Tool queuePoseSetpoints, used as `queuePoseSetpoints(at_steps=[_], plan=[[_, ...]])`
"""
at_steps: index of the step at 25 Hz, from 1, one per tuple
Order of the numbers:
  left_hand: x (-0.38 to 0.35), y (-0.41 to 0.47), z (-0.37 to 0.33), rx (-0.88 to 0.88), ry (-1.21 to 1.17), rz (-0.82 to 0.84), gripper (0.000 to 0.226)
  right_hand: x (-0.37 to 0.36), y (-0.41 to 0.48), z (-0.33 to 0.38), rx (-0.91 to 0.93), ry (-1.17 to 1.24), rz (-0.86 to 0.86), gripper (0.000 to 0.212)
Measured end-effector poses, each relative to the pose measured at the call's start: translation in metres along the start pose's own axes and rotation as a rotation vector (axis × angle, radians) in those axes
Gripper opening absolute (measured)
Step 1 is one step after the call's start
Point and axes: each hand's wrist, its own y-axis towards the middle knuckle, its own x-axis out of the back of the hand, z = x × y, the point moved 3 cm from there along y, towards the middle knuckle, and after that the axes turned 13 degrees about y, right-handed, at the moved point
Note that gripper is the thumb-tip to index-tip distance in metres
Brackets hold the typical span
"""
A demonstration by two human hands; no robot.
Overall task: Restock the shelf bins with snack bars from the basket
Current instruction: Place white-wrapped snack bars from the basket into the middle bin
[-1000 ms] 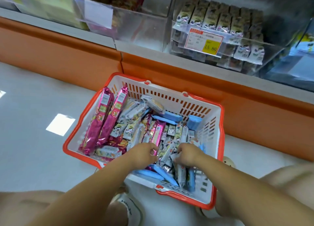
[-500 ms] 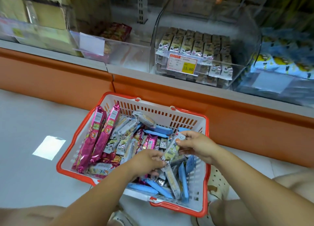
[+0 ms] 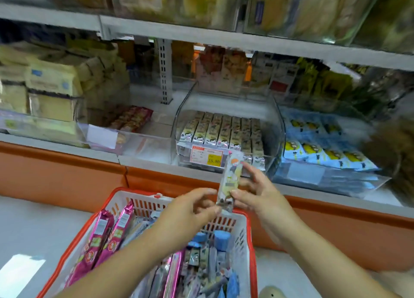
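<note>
I hold one snack bar (image 3: 229, 181) upright in both hands, just above the far rim of the basket (image 3: 139, 197). My left hand (image 3: 190, 210) pinches the bar's lower end between thumb and fingertips. My right hand (image 3: 257, 194) grips the same bar from the other side, thumb on its lower front and fingers curled behind its upper half. The wrapper is pale with a small cartoon print, and its top end overlaps the price tag (image 3: 207, 157) in my view.

The basket is white with a red rim and sits on the floor (image 3: 33, 230) under my forearms. Two long pink packets (image 3: 105, 241) lean along its left side. Toward its right side there are blue bars (image 3: 220, 239), and a loose heap of mixed bars lies in the middle.

Beyond the basket runs the orange shelf base (image 3: 67, 174), with the lowest shelf on top of it. Straight beyond the basket stands a clear bin (image 3: 177, 141), which carries the price tag on its front and holds neat rows of pale bars (image 3: 224, 129). These look like the bar I hold, though blur hides the print. Beyond the basket to the right, a second bin holds blue packets (image 3: 324, 154) with yellow pictures. Beyond it to the left, a low clear bin (image 3: 143, 144) with a white label has a few reddish packets (image 3: 132, 118) at its back. Higher shelves are too blurred to read.
</note>
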Motion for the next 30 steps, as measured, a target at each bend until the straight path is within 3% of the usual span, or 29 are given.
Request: queuePoseSetpoints(at_steps=[3,6,9,13,22,26,30], plan=[[0.045,0.021,-0.028,-0.169,0.438,-0.298,0.051,0.012,0.033,0.070,0.268,-0.181,-0.171,0.037],[0.065,0.043,-0.027,-0.188,0.671,-0.404,0.065,0.020,0.062,0.105,0.377,-0.484,-0.312,0.034],[0.062,0.059,-0.016,-0.142,0.831,-0.385,0.072,0.017,0.084,0.105,0.326,-0.812,-0.387,0.042],[0.060,0.065,0.000,-0.151,0.835,-0.367,0.073,0.013,0.099,0.086,0.128,-1.131,-0.374,0.039],[0.061,0.042,0.006,-0.181,0.762,-0.379,0.065,0.011,0.093,0.076,0.057,-1.222,-0.323,0.042],[0.058,0.018,0.023,-0.138,0.694,-0.361,0.062,0.010,0.074,0.079,0.295,-1.141,-0.338,0.036],[0.042,-0.002,0.056,-0.039,0.642,-0.275,0.060,-0.013,0.035,0.065,0.600,-0.804,-0.264,0.023]])
